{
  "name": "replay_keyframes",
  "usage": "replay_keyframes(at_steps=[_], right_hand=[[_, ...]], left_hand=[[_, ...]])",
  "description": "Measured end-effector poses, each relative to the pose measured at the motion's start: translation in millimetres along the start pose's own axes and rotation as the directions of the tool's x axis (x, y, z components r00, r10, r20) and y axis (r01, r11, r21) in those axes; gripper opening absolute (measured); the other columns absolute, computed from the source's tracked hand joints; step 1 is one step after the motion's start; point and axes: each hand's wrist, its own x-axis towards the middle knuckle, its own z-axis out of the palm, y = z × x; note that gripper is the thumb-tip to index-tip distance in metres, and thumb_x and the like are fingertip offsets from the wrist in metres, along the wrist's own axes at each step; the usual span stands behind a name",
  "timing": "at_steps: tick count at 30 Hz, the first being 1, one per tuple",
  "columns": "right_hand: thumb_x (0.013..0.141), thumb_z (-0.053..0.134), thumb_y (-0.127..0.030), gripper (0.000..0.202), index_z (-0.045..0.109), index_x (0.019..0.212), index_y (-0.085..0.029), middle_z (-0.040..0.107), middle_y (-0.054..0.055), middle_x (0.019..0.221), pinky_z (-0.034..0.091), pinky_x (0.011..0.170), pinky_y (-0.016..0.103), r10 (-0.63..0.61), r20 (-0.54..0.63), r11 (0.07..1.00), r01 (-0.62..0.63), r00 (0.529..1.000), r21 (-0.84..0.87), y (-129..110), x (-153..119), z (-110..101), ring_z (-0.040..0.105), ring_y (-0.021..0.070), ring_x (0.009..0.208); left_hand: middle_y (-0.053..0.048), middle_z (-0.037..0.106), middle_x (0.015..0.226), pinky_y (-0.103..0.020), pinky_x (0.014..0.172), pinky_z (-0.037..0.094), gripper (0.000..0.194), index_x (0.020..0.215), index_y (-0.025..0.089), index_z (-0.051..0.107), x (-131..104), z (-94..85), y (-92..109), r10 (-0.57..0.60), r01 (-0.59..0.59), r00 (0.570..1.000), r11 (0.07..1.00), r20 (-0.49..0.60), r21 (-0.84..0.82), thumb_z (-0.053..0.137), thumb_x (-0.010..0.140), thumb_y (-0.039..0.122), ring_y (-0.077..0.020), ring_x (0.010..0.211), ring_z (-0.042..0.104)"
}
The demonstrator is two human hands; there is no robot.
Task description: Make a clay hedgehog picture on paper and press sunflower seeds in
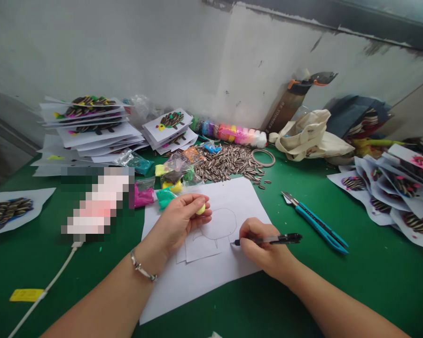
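Note:
Between the fingers of my left hand [183,215] is a small ball of pale yellow clay [200,209], held above the paper. My right hand [264,246] is closed round a black pen [285,238], its tip pointing left near the drawing's lower right. A pencil-thin outline of a rounded body with short legs is on the small white sheet [204,251]. That sheet lies on a larger white sheet [165,293]. Beyond my left hand are bags of green clay [164,199] and magenta clay [143,193].
A blue utility knife [315,220] lies right of the paper, blade out. Sunflower seeds [225,162] are heaped behind, beside a roll of tape [263,157]. Stacked seed pictures [98,134] stand left, more pictures [402,188] right. A white cable [63,263] crosses the green table [102,277].

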Motion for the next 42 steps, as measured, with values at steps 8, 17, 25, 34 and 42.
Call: replay_keyframes(at_steps=[8, 17, 25, 34, 42], right_hand=[[0.076, 0.049, -0.018, 0.006, 0.053, 0.071, -0.020, 0.053, -0.003, 0.063, 0.033, 0.054, 0.024, 0.098, -0.043, 0.989, -0.092, 0.994, 0.118, 1.6, 2.1, 2.0, 0.043, 0.0112, 0.057], [0.077, 0.050, -0.018, 0.006, 0.054, 0.072, -0.020, 0.053, -0.003, 0.063, 0.033, 0.052, 0.023, 0.103, -0.044, 0.987, -0.097, 0.994, 0.129, 2.5, 1.8, 3.6, 0.043, 0.0108, 0.056], [0.075, 0.047, -0.015, 0.009, 0.051, 0.067, -0.020, 0.050, -0.003, 0.061, 0.032, 0.052, 0.023, 0.056, -0.021, 0.984, -0.052, 0.998, 0.169, 2.7, 1.8, -0.2, 0.042, 0.0109, 0.056], [0.074, 0.050, -0.014, 0.009, 0.052, 0.067, -0.019, 0.053, -0.003, 0.062, 0.034, 0.053, 0.024, 0.052, -0.030, 0.985, -0.046, 0.998, 0.168, -0.4, 1.2, -0.6, 0.045, 0.0111, 0.057], [0.088, 0.052, -0.030, 0.027, 0.063, 0.110, -0.021, 0.065, 0.004, 0.084, 0.049, 0.069, 0.031, 0.054, -0.469, 0.997, -0.021, 0.881, 0.077, 25.2, 13.1, -23.8, 0.060, 0.0180, 0.073]], left_hand=[[-0.005, 0.064, 0.079, -0.023, 0.065, 0.059, 0.006, 0.089, 0.011, 0.066, 0.9, -1.3, -0.5, 0.001, -0.001, 1.000, 1.000, 0.002, 0.002, 0.063, 0.084, 0.015, -0.0119, 0.070, 0.065], [-0.005, 0.064, 0.079, -0.023, 0.066, 0.059, 0.006, 0.089, 0.011, 0.066, 1.2, -1.1, -1.1, -0.001, 0.001, 1.000, 1.000, -0.005, 0.008, 0.063, 0.084, 0.015, -0.0118, 0.070, 0.065], [-0.005, 0.064, 0.079, -0.023, 0.066, 0.059, 0.006, 0.088, 0.011, 0.066, 1.3, -1.3, -1.2, 0.001, -0.001, 1.000, 1.000, 0.002, 0.001, 0.063, 0.085, 0.015, -0.0119, 0.070, 0.065], [-0.004, 0.064, 0.077, -0.024, 0.066, 0.059, 0.006, 0.087, 0.012, 0.067, 0.0, -1.2, -0.7, 0.007, -0.007, 1.000, 1.000, 0.002, -0.013, 0.064, 0.085, 0.017, -0.0113, 0.069, 0.064], [-0.005, 0.065, 0.079, -0.023, 0.064, 0.058, 0.011, 0.088, 0.012, 0.066, -0.5, -1.3, 1.8, 0.026, -0.027, 0.999, 0.999, -0.039, -0.036, 0.061, 0.088, 0.022, -0.0113, 0.067, 0.066]])
